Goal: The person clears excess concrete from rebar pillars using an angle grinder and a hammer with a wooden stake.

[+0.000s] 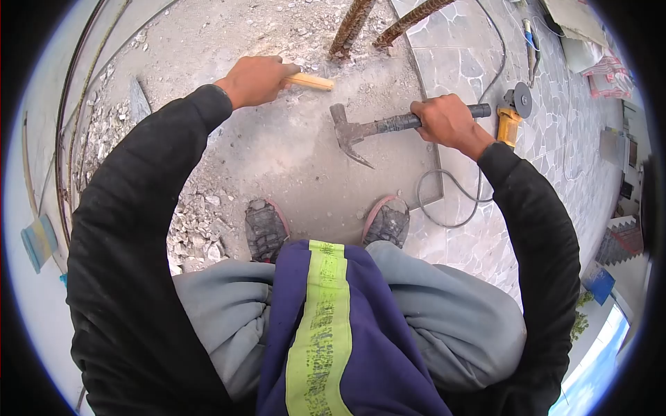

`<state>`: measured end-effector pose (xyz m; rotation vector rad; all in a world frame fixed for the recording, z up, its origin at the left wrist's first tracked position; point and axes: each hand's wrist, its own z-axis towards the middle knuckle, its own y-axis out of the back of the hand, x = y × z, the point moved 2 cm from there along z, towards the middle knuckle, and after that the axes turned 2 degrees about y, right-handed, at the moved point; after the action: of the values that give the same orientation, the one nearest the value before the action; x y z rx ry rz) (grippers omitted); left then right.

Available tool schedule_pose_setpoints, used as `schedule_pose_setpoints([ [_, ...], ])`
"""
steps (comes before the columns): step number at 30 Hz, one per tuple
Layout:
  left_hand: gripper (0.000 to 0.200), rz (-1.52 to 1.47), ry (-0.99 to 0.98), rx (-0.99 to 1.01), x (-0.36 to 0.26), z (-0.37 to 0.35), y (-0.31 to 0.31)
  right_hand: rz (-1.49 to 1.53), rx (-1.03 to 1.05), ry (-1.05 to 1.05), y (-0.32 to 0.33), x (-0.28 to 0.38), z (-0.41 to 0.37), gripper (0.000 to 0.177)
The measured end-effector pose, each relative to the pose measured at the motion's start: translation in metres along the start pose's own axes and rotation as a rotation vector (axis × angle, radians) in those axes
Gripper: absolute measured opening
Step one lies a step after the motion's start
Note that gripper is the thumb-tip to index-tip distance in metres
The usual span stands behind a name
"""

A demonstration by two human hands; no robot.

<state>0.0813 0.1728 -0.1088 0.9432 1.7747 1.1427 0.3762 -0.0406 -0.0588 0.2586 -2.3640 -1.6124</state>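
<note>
My left hand (257,81) is closed around a pale wooden handle (312,82), whose blunt end points right over the dusty floor. Whatever the handle belongs to is hidden by my hand. My right hand (446,120) grips a claw hammer (388,125) by its dark handle. The hammer's head lies to the left, with its claw pointing down toward me. A gap separates the hammer head from the wooden handle. Both hands are out in front of my feet, above the bare concrete.
Rusty rebar (352,28) rises from the floor ahead. Broken rubble (198,225) lies at the left. On the stone-pattern tiles (461,66) at right sits a yellow angle grinder (510,125) with its disc showing. A looped cable (444,226) lies near my right shoe (387,220).
</note>
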Motion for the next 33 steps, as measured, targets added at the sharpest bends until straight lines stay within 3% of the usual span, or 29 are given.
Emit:
schedule_pose_setpoints([
  [10, 0.037, 0.047, -0.039, -0.020, -0.003, 0.013, -0.002, -0.035, 0.073, 0.070, 0.010, 0.033, 0.012, 0.015],
  [15, 0.037, 0.069, 0.005, -0.025, -0.014, 0.009, -0.006, -0.078, -0.001, 0.234, 0.009, 0.022, 0.026, 0.014],
  [17, 0.037, 0.077, 0.011, -0.022, -0.020, 0.008, -0.007, -0.158, 0.088, 0.043, 0.006, -0.001, 0.040, 0.012],
  [20, 0.037, 0.052, 0.059, -0.020, -0.027, 0.008, -0.007, -0.230, 0.076, -0.030, 0.008, -0.020, 0.044, 0.012],
  [22, 0.031, 0.066, 0.085, -0.024, -0.027, 0.007, -0.009, -0.151, 0.005, 0.036, 0.012, -0.009, 0.038, 0.013],
  [26, 0.032, 0.058, 0.047, -0.035, -0.016, 0.007, -0.009, -0.053, 0.059, 0.237, 0.018, 0.006, 0.042, 0.015],
  [27, 0.032, 0.059, 0.033, -0.024, -0.014, 0.007, -0.008, -0.051, 0.064, 0.235, 0.014, 0.001, 0.047, 0.015],
  [29, 0.032, 0.056, 0.020, -0.025, -0.017, 0.009, -0.007, -0.181, 0.138, -0.087, 0.011, -0.015, 0.058, 0.018],
  [33, 0.034, 0.037, 0.052, -0.035, -0.014, 0.006, -0.008, -0.125, 0.108, -0.027, 0.024, 0.005, 0.047, 0.018],
])
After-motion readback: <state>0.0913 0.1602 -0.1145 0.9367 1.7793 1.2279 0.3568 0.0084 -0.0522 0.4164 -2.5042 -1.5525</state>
